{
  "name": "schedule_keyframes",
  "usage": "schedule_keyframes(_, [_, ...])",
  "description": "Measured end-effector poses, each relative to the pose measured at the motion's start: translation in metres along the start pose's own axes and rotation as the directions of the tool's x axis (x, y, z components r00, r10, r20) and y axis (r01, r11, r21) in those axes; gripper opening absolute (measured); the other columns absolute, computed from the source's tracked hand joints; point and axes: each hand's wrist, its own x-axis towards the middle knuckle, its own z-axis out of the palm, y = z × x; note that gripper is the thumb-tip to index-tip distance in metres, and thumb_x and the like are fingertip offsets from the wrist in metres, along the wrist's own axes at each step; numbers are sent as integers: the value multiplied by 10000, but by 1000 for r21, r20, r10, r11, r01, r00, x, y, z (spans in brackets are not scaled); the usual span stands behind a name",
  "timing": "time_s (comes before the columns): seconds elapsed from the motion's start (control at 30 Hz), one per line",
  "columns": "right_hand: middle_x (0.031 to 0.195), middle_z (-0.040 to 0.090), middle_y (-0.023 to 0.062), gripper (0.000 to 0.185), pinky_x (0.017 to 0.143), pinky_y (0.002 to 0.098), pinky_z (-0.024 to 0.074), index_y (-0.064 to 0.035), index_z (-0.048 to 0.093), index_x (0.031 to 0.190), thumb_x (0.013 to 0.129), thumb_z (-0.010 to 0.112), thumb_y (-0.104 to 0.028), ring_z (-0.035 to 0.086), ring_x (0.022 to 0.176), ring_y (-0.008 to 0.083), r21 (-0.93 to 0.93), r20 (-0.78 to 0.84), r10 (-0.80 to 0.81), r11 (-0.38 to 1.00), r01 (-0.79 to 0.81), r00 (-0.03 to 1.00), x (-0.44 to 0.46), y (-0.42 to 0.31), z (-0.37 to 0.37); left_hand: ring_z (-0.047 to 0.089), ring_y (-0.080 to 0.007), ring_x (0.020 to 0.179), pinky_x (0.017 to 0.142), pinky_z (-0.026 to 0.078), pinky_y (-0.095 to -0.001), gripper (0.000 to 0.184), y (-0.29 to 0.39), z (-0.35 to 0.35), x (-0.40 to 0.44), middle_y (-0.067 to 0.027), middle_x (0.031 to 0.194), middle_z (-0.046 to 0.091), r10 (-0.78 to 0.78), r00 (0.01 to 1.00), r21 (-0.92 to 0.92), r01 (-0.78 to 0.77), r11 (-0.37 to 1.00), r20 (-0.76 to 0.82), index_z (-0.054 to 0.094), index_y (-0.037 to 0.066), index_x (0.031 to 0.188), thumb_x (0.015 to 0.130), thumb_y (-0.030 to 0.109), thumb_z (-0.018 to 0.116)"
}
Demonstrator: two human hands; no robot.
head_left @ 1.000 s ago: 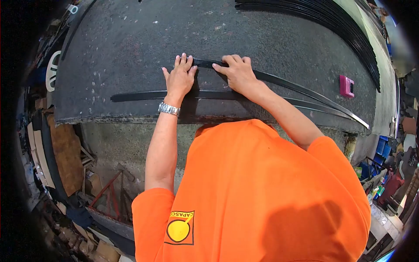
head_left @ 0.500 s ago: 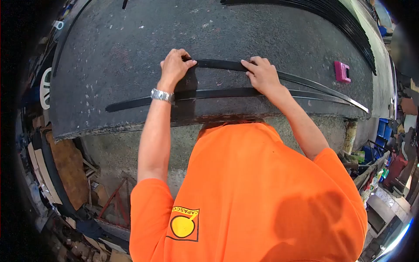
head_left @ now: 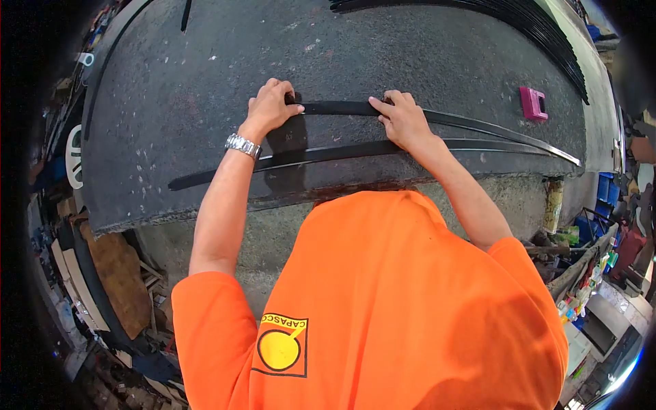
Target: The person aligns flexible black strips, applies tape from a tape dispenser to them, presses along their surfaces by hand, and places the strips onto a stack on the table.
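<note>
My left hand point(head_left: 271, 107), with a silver watch point(head_left: 243, 146) on its wrist, pinches the left end of a long, flat black strip point(head_left: 338, 108) between thumb and fingers. Farther right along the same strip, my right hand point(head_left: 403, 120) grips its edge with thumb and fingertips. The strip runs on to the right and ends in a shiny tip. Nearer my body lies a second black strip point(head_left: 321, 154) on the dark, rough tabletop point(head_left: 225, 75), passing beneath my right wrist. The two strips come close together at their right ends.
A pink tool or holder point(head_left: 533, 104) sits at the table's right. A bundle of black strips point(head_left: 519, 26) lies along the far right edge. Another thin strip point(head_left: 186, 15) is at the far left. Brown board point(head_left: 116, 273) and clutter stand below on the left.
My view has shifted slightly. Both hands still hold the same strip, and the left forearm is angled more outward to the left.
</note>
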Motion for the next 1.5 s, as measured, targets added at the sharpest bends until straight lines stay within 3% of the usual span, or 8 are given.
schedule_keyframes(0.57, [1230, 572, 106, 431, 927, 457, 529, -151, 681, 1308, 879, 679, -106, 553, 1148, 310, -11, 3, 8, 1000, -8, 1000, 2, -3, 2, 627, -334, 1091, 863, 498, -508, 280, 66, 31, 11, -84, 1112, 659, 190, 971, 1, -192, 981, -142, 723, 131, 891, 762, 347, 848])
schedule_keyframes(0.67, [1231, 572, 106, 432, 924, 458, 528, -146, 680, 1305, 875, 680, -108, 552, 1154, 311, -1, 8, 4, 1000, -4, 1000, 1, -3, -1, 510, -354, 1293, 995, 424, -539, 436, 90, 55, 10, -134, 1390, 537, 128, 963, -102, -156, 983, -236, 693, 162, 1129, 770, 352, 852])
schedule_keyframes(0.8, [1240, 571, 106, 447, 923, 465, 525, -148, 669, 1318, 873, 681, -107, 548, 1174, 313, 14, -23, -5, 1000, 5, 1000, -2, -1, 2, 277, -434, 1476, 1131, 250, -597, 756, 58, 50, -14, -254, 1618, 240, -87, 907, -75, 61, 995, -413, 536, 209, 1421, 759, 371, 863])
schedule_keyframes(0.9, [1250, 570, 106, 459, 929, 480, 520, -154, 656, 1335, 878, 680, -122, 544, 1188, 314, -17, -43, -2, 1000, 2, 999, -5, -3, 5, 350, -470, 1444, 1106, 346, -594, 902, -23, 31, -23, -293, 1614, 246, -207, 835, 78, 285, 955, -509, 427, 225, 1516, 762, 515, 829])
schedule_keyframes(1.07, [1315, 563, 116, 460, 966, 483, 501, -141, 640, 1352, 893, 671, -157, 537, 1227, 329, 45, -21, 14, 999, -13, 1000, -5, 1, 6, 460, -414, 1348, 1033, 379, -601, 571, -63, 11, -39, -200, 1518, 424, -289, 572, 77, 530, 844, -767, 570, 170, 1383, 871, 312, 779])
schedule_keyframes(1.17, [1360, 560, 131, 456, 985, 478, 492, -127, 634, 1357, 905, 660, -179, 544, 1231, 338, 143, -46, 18, 990, -11, 999, -8, 7, 2, 675, -291, 951, 783, 515, -483, 150, -16, 21, -37, -56, 983, 701, -190, 686, -6, 261, 965, -702, 702, 115, 871, 911, 259, 712])
schedule_keyframes(1.33, [1240, 641, 145, 442, 957, 470, 493, -113, 632, 1344, 910, 651, -197, 605, 1129, 345, 208, -166, -46, 975, 81, 985, -52, 30, -40, 669, -386, 777, 630, 494, -522, 412, 117, 86, -23, -151, 844, 692, -49, 768, 92, 140, 986, -638, 624, 59, 793, 1040, 368, 507])
schedule_keyframes(1.5, [993, 680, 148, 387, 830, 466, 499, -86, 658, 1279, 899, 660, -160, 643, 972, 349, 362, -127, 96, 931, -44, 987, -145, 103, -89, 704, -331, 847, 724, 549, -462, 261, 258, 124, -15, -141, 956, 728, 153, 796, -182, -313, 932, -585, 756, 83, 839, 930, 317, 685])
